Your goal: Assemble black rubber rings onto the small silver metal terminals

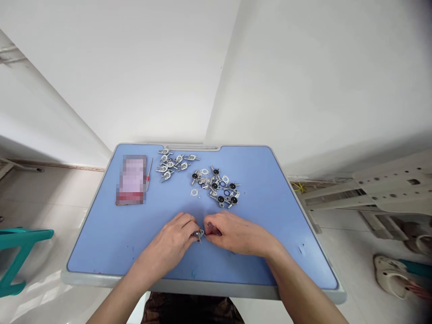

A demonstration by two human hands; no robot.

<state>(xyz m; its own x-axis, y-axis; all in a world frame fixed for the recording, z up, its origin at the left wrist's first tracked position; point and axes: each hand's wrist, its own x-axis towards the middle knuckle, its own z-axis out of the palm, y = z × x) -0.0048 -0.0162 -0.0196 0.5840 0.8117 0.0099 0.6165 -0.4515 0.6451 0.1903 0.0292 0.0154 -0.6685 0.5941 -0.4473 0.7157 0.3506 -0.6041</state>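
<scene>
Head view shows the left hand (173,237) with its grip narrowed on a small metal fitting (198,234), just above the worktop's (256,266) near side. The right hand's (238,233) grip is curled around a reddish object (213,228), mostly hidden; contact with the fitting cannot be told. Steady work calls for a firm left pinch, light right-hand pressure and fingertips clear of the fitting's protruding pin.

Tabletop (111,234): smooth, blue | valve parts (166,174): shiny metal | wall (151,81): matt
</scene>
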